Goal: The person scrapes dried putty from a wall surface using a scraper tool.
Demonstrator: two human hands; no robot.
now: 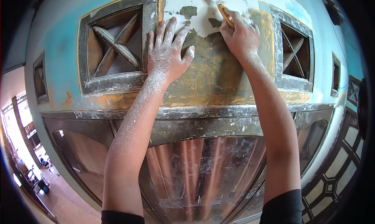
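My right hand (243, 35) is wrapped round the yellow-brown handle of a putty knife (225, 16). The knife's thin metal blade points up and left against white paint on the wall (218, 64); part of it is cut off by the top of the view. Dusted with white powder, my left hand (167, 52) lies flat with spread fingers, partly on the wall and partly by the edge of a wooden vent frame (150, 36). Between and below the hands the wall is bare, brownish and patchy, with white paint left above it.
A second vent with crossed slats (293, 50) sits to the right. Under the wall patch runs a worn wooden ledge (203, 111) over a window with pinkish curtains (195, 169). A dark panelled door (336, 169) stands at lower right, and a tiled floor (70, 196) lies far below left.
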